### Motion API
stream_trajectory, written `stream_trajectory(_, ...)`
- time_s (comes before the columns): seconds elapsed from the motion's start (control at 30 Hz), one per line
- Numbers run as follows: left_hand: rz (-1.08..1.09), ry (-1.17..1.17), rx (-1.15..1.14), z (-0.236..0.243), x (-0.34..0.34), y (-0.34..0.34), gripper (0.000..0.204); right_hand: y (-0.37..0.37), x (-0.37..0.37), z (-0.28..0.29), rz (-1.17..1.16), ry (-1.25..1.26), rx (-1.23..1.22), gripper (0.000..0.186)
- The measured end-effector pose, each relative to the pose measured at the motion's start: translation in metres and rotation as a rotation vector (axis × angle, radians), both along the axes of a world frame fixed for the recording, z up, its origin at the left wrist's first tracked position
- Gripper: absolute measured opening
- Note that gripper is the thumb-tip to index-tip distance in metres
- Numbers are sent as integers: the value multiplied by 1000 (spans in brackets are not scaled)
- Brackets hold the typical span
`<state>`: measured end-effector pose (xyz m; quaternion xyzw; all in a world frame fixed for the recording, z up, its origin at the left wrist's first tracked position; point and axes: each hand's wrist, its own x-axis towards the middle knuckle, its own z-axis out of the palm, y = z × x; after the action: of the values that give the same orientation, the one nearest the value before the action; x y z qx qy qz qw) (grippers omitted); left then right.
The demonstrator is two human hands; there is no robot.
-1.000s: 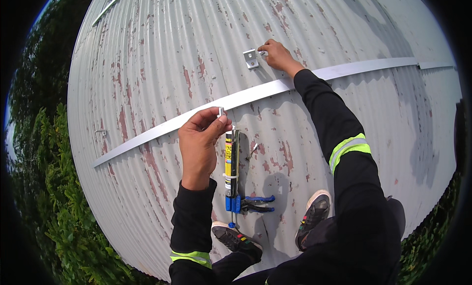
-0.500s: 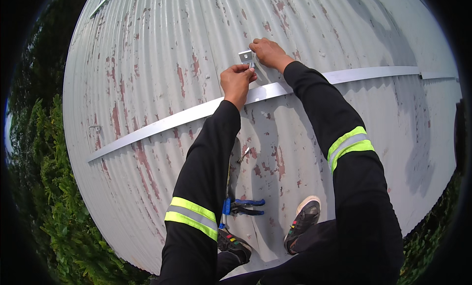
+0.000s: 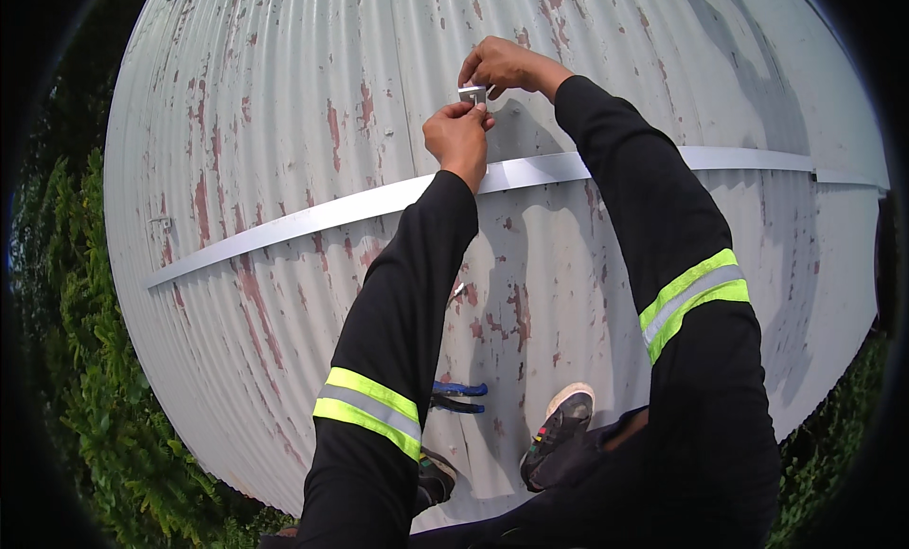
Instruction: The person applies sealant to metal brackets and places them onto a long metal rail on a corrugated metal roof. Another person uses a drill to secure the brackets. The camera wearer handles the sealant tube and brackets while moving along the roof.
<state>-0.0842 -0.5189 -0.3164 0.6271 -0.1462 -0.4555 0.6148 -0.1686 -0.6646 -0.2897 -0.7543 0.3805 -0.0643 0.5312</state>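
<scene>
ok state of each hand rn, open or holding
Left hand: closed, apparently pinching a small metal piece at the bracket.
Right hand: fingers bent near the bracket; hold can't be told.

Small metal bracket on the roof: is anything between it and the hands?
Nothing visible: the left hand is at the bracket, the right hand at its far edge. The silver strip lies lower in the picture.

Left hand [image 3: 457, 138] farther forward — fingers [image 3: 481, 109] now at the bracket [image 3: 472, 93]; right hand [image 3: 502, 64] shifted from its right side — over its far edge.
</scene>
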Motion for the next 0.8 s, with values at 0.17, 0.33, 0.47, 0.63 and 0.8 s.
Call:
stream_trajectory(0.17, 42, 2, -22, -3, 0, 1, 15, 0, -3, -1, 26, -17, 0, 29)
stream_trajectory(0.33, 62, 36, -14, -5, 2, -3, 16, -8, -8, 5, 393, 42, -430, 29)
stream_trajectory(0.47, 75, 73, -23, -7, 2, -4, 13, -8, -6, 4, 483, 87, -534, 32)
stream_trajectory(0.63, 41, 78, -23, -4, 2, -3, 18, -2, -3, -2, 268, 59, -269, 29)
stream_trajectory(0.8, 68, 64, -43, -11, 2, -2, 18, -2, -8, -7, 183, -8, -149, 32)
